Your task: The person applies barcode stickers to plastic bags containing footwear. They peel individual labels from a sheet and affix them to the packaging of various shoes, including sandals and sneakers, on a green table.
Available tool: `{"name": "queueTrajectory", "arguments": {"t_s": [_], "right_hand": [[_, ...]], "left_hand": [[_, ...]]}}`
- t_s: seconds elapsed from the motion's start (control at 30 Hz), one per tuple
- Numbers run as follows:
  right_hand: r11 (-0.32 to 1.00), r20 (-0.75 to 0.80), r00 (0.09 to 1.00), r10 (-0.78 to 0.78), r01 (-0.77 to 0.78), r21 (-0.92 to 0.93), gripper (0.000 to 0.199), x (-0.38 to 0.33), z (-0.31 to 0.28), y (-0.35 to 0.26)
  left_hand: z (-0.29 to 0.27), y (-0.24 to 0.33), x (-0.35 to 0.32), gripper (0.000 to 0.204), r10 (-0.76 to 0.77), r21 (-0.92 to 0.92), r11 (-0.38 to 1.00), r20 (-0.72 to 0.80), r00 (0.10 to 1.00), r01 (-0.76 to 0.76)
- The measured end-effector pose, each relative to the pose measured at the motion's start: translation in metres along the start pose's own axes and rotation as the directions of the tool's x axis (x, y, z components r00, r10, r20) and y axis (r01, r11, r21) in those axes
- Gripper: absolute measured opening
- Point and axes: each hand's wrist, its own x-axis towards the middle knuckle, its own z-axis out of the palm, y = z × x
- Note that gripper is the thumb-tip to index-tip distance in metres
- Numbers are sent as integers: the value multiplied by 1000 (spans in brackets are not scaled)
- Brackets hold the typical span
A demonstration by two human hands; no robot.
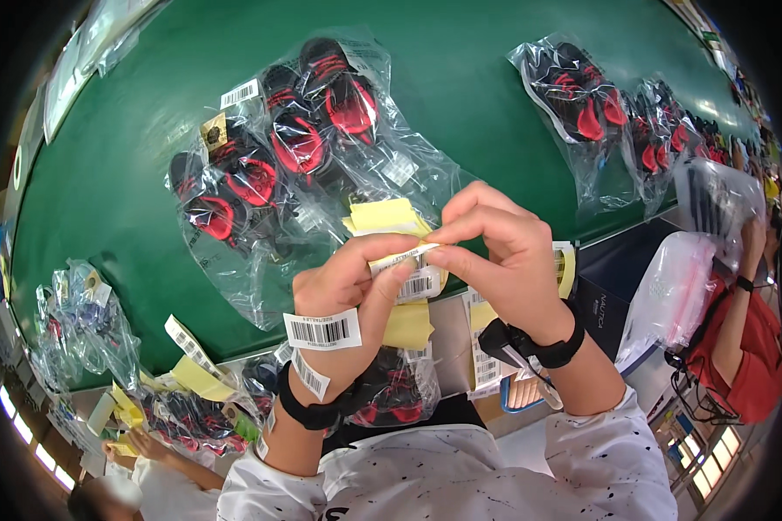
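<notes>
Over the near edge of the table, both my hands pinch a folded strip of barcode labels (421,282) with yellow backing. My left hand (343,273) is closed on its left end between thumb and forefinger. Thumb and forefinger of my right hand (504,265) are closed on the strip's upper right corner, touching it. A loose white barcode label (323,330) is stuck across the back of my left wrist, with another below it. Just beyond my hands lie black and red shoes (297,143) in clear plastic bags, one bag bearing a white barcode label (240,94).
More bagged shoes (573,91) line the green table (460,52) at the far right. A clear-bagged bundle (82,321) lies at the left. Yellow-backed label strips (204,378) hang along the near edge. A person in red (743,347) stands right; another person's hand (148,445) shows lower left.
</notes>
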Motion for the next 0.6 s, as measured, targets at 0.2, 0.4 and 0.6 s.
{"name": "queueTrajectory", "arguments": {"t_s": [0.2,0.4,0.6], "right_hand": [[999,-17,1000,0,0,52,11,6,1,1],[997,-39,996,-75,76,20,17,18,13,2],[989,4,994,106,-106,101,14,-4,18,9]], "left_hand": [[-4,-10,6,18,100,147,985,-28,995,-94],[-9,2,9,26,-11,-1,1000,-140,990,11],[-11,-19,2,26,51,59,997,-20,999,-50]]}}
